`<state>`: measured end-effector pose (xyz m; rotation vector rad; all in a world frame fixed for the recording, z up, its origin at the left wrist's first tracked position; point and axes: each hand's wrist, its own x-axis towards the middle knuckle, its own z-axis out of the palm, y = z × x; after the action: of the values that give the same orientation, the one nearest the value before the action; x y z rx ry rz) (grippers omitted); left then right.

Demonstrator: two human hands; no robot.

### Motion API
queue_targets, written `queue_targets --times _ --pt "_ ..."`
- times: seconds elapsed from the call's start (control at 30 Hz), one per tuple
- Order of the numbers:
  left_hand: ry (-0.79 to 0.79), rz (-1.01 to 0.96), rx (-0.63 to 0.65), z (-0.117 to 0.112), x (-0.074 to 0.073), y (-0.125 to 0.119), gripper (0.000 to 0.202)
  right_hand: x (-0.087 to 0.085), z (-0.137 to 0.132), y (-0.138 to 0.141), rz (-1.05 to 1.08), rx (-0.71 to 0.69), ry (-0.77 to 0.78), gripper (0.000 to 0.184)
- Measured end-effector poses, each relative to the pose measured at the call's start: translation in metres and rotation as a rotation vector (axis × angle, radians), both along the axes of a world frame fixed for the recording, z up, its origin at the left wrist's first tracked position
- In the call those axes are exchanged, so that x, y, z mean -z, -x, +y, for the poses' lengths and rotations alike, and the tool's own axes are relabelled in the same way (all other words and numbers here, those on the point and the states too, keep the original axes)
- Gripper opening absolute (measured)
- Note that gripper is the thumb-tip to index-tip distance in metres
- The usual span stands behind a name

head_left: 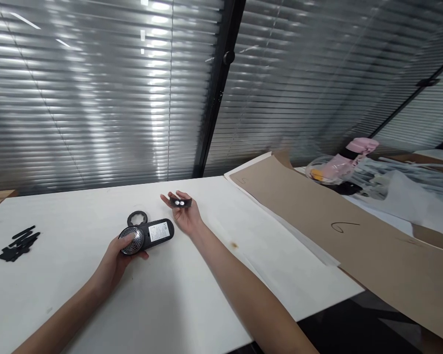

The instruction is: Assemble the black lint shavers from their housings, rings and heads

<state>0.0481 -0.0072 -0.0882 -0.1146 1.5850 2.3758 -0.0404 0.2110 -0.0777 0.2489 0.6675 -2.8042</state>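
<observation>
My left hand (114, 255) grips a black fabric shaver (146, 237), thumb lying on its round perforated metal head. A white printed label (158, 231) shows on the shaver's body, which points to the right. Just behind the head, a black ring with a notched inner edge (137, 217) lies on the table. To the right, my right hand (186, 216) is palm up, its fingers curled around a small dark glossy piece (180, 202) with two bright round spots. What kind of part this is I cannot make out.
Several thin black pieces (20, 244) lie at the left of the white table (77, 295). Large brown cardboard sheets (302, 211) cover the right side. Beyond them are a pink bottle (339, 167), a clear container (317, 173) and plastic wrapping. Blinds (96, 88) rise behind the table.
</observation>
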Motion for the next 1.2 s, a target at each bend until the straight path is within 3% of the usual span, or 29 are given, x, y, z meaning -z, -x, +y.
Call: queue_targets --times 0.3,0.5,0.67,0.97,1.2 --pt "-0.022 0.006 0.001 0.000 0.000 0.000 0.039 0.000 -0.002 -0.007 0.186 -0.171 -0.026 0.031" --pt "-0.009 0.002 0.003 0.000 0.000 0.001 0.042 0.011 0.002 -0.002 0.219 -0.227 -0.154 0.042" --pt "-0.031 0.001 -0.006 0.002 0.000 0.002 0.041 0.012 0.000 -0.002 0.204 -0.237 -0.184 0.038" --pt "-0.009 -0.019 -0.021 0.001 0.000 0.002 0.040 0.006 0.003 0.004 0.097 -0.074 -0.094 0.023" --pt "0.018 -0.032 -0.031 0.001 -0.003 0.001 0.044 0.002 0.001 0.000 0.042 -0.050 -0.078 0.012"
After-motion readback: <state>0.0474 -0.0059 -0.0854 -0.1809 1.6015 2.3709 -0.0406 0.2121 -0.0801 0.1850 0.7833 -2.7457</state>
